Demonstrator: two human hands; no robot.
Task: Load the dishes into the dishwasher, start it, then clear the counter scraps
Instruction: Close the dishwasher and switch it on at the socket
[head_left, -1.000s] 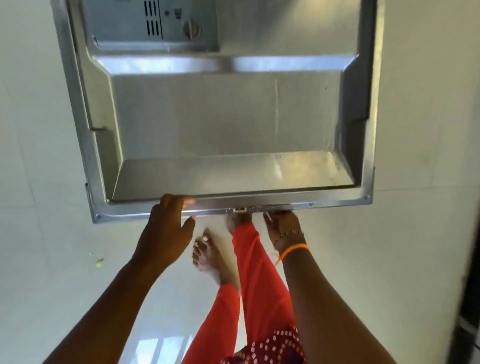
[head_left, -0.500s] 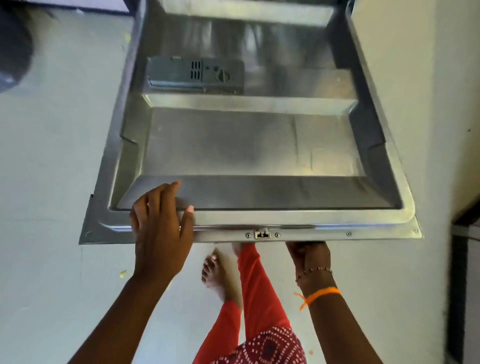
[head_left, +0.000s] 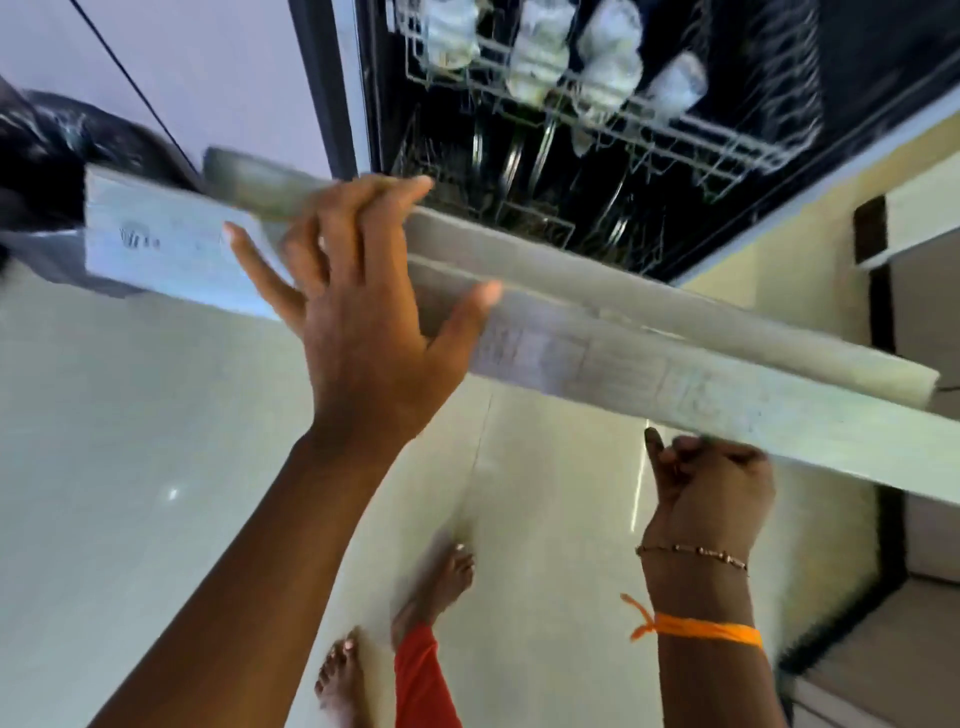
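Lifting the grey, flat metal dishwasher door from here looks risky to me: my left hand lies spread over its top edge with fingers straight and nothing curled round it, so a slip could let the door drop back down, and I judge those fingertips could be pinched against the dark tub frame if they sit there as it meets the seal. My right hand is under the door's outer face, fingers curled up against its underside, though blur keeps me from telling whether it truly grips the edge or only pushes. A rack that sits proud would stop the door, and I cannot tell from this angle whether the white wire upper rack is fully in. The door itself hangs part-raised between the floor and the opening, tilted and motion-smeared, with faint printed markings along its edge. Behind it the black interior holds upturned clear glasses in the upper rack and dark plates below. My bare feet stand near, beneath the door.
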